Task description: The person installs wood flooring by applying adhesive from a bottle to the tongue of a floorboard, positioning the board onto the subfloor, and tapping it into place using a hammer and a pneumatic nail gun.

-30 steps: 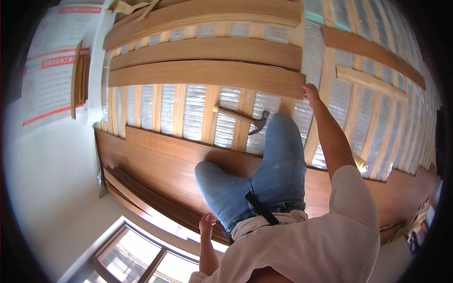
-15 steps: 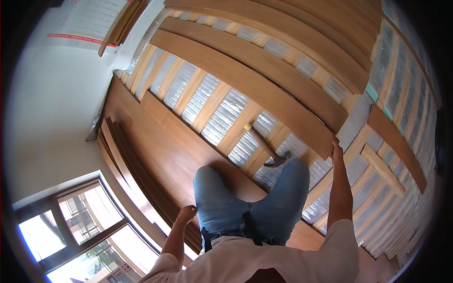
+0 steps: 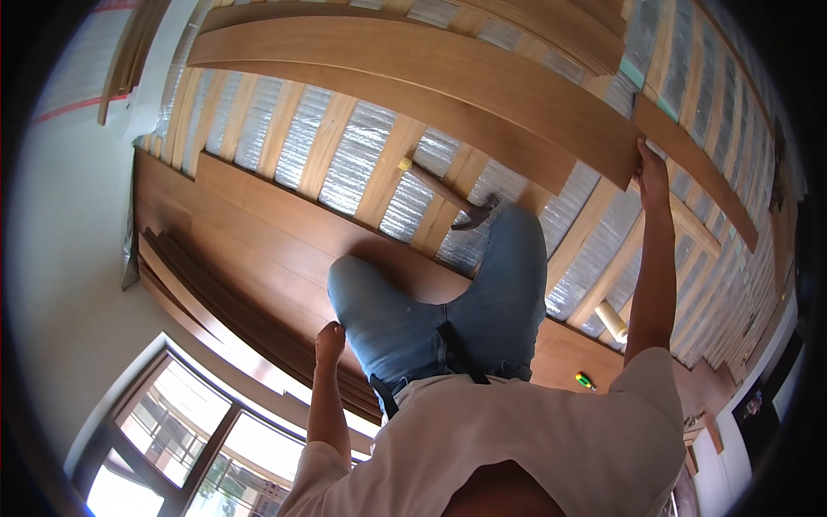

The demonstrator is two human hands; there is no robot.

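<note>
My right hand (image 3: 652, 175) is closed on the right end of a long brown floorboard (image 3: 517, 95). This board lies at a slant over another floorboard (image 3: 504, 142), hiding part of it. My left hand (image 3: 329, 342) is a loose fist beside my left knee; what it holds, if anything, is hidden. A claw hammer (image 3: 437, 184) with a wooden handle and dark head lies in front of my knees, its head close to my right knee.
Pale wooden battens (image 3: 388, 177) run over silver foil (image 3: 345, 177). Laid flooring (image 3: 258, 211) extends beneath me. More boards are stacked at the far side (image 3: 551, 34) and along the left (image 3: 233, 302). A loose board (image 3: 698, 172), a pale yellow cylinder (image 3: 612, 320) and a green-handled tool (image 3: 586, 380) lie to the right.
My right hand has swung the floorboard's right end away from me and rightward, so it now crosses over the other board. My view has shifted; my left hand stays beside the knee.
</note>
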